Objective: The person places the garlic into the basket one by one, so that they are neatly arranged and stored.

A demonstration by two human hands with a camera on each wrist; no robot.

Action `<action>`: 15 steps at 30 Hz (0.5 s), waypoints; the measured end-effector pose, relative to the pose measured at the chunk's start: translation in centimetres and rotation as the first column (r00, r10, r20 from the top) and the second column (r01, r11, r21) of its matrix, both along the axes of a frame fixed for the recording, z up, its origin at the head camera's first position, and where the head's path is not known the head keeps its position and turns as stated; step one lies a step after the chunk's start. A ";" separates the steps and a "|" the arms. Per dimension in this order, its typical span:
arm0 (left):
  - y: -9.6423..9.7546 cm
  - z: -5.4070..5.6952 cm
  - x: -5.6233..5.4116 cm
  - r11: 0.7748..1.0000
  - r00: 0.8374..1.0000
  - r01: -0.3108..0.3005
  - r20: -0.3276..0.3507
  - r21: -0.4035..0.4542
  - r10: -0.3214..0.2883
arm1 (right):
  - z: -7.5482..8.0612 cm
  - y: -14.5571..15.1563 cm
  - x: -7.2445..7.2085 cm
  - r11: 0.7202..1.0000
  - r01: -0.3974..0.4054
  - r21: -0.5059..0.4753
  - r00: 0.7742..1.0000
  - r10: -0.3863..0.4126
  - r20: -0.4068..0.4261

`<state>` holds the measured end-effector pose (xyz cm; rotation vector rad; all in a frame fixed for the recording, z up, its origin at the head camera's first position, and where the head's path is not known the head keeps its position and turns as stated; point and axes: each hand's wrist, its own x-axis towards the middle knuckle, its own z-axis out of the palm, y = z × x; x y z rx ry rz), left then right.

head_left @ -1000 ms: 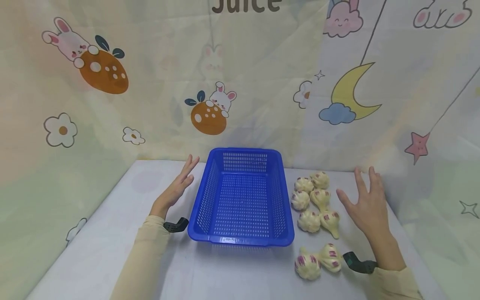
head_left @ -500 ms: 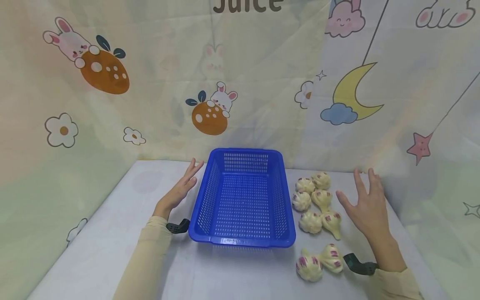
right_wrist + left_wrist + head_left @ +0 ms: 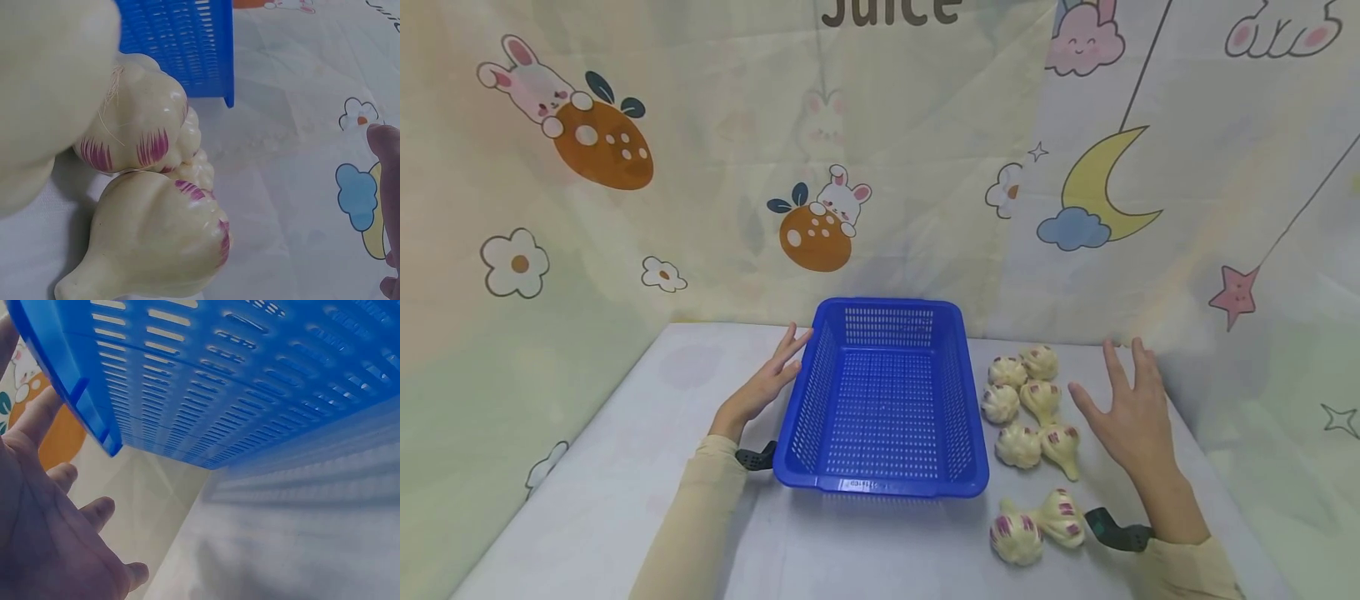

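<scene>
A blue plastic basket (image 3: 880,483) with slotted sides sits mid-table, and nothing lies inside it. My left hand (image 3: 763,390) is at its left side with the fingers extended. In the left wrist view, the fingers of that hand (image 3: 50,519) are spread close to the basket's rim (image 3: 59,381); whether they touch cannot be told. To the basket's right lie several garlic bulbs, pale with purple streaks, among them a far bulb (image 3: 1039,362) and a near bulb (image 3: 1017,537). My right hand (image 3: 1131,421) is spread to the right of the bulbs, holding nothing.
The table (image 3: 865,558) has a white cover. Behind it hangs a printed cloth (image 3: 925,233) with rabbits, flowers and a moon, which also encloses both sides. A dark camera mount (image 3: 1117,531) is worn on the right wrist, another (image 3: 757,457) on the left.
My left hand has shifted slightly right, nearer the basket's left rim. The right hand, the basket and the garlic bulbs stay about where they were.
</scene>
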<state>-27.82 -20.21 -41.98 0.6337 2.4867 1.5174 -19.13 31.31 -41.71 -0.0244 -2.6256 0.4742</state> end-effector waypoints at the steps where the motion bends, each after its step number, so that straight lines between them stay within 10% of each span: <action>1: 0.1 0.1 0.1 1.000 1.000 0.000 0.002 -0.003 0.000 | 0.0 0.0 0.0 1.000 0.002 0.001 1.000 -0.002 0.001; 15: 0.7 -0.5 -0.2 1.000 0.999 0.031 -0.007 -0.003 -0.031 | 0.1 0.1 0.1 1.000 0.019 0.013 1.000 -0.019 0.007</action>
